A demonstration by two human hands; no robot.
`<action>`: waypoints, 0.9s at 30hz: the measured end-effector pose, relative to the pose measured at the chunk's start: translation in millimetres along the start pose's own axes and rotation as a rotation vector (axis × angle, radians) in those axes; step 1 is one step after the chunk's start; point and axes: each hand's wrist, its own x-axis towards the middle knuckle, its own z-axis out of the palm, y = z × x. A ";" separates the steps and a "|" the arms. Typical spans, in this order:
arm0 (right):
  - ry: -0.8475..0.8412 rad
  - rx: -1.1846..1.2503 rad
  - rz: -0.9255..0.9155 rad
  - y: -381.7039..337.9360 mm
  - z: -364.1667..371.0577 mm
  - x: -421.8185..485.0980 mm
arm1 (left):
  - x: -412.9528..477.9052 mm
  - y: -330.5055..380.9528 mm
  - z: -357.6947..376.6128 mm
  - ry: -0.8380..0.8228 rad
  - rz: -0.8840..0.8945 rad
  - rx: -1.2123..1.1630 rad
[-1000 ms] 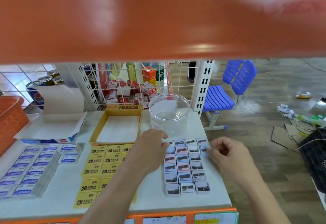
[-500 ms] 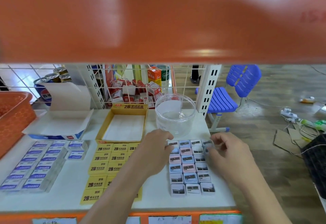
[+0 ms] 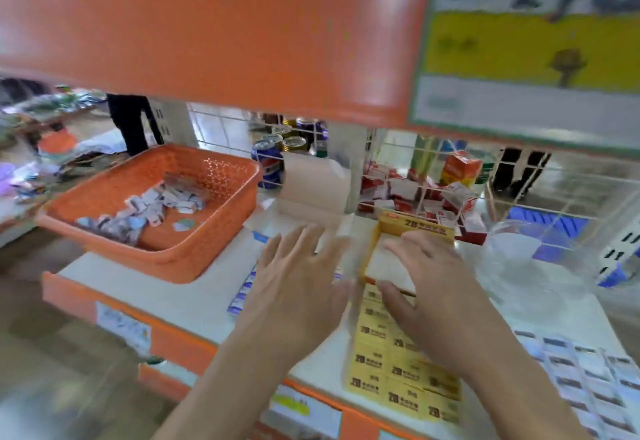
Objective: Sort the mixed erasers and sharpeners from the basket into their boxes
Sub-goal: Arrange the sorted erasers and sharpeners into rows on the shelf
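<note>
The orange basket (image 3: 221, 180) sits at the left end of the white shelf with a pile of small white and blue packets (image 3: 152, 204) inside. My left hand (image 3: 294, 287) hovers with fingers spread over the blue erasers (image 3: 242, 294), holding nothing. My right hand (image 3: 426, 294) is spread above the yellow box (image 3: 415, 226) and the rows of yellow 2B erasers (image 3: 398, 370), also empty. Small sharpeners (image 3: 588, 377) lie in rows at the far right. The white and blue box (image 3: 311, 190) stands behind my left hand. The whole view is motion-blurred.
An orange upper shelf (image 3: 207, 31) hangs low overhead. A clear round tub (image 3: 516, 256) stands right of the yellow box. Behind a wire grid are drink cans (image 3: 270, 159) and red and white cartons (image 3: 408, 190). A person's dark legs (image 3: 131, 124) stand beyond the basket.
My view has swung left, bringing the basket into sight. Both hands left the sharpener rows, opened, and moved left over the erasers.
</note>
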 end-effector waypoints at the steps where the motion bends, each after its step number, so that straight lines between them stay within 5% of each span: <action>1: -0.011 0.009 -0.022 -18.3 5.1 12.0 | -2.4 -20.3 -6.8 0.020 -0.024 0.006; 9: -0.016 0.045 -0.198 -152.7 45.2 113.7 | -2.8 -184.8 -57.2 0.103 -0.164 -0.038; 16: -0.269 -0.098 -0.115 -218.2 88.4 197.4 | 25.2 -293.2 -77.1 -0.222 -0.307 -0.014; 21: -0.500 -0.365 -0.024 -226.5 122.4 234.6 | 73.2 -317.8 -67.4 -0.416 -0.183 0.015; 27: -0.542 -0.480 0.027 -213.9 143.0 250.5 | 120.5 -309.7 -33.7 -0.587 0.036 0.284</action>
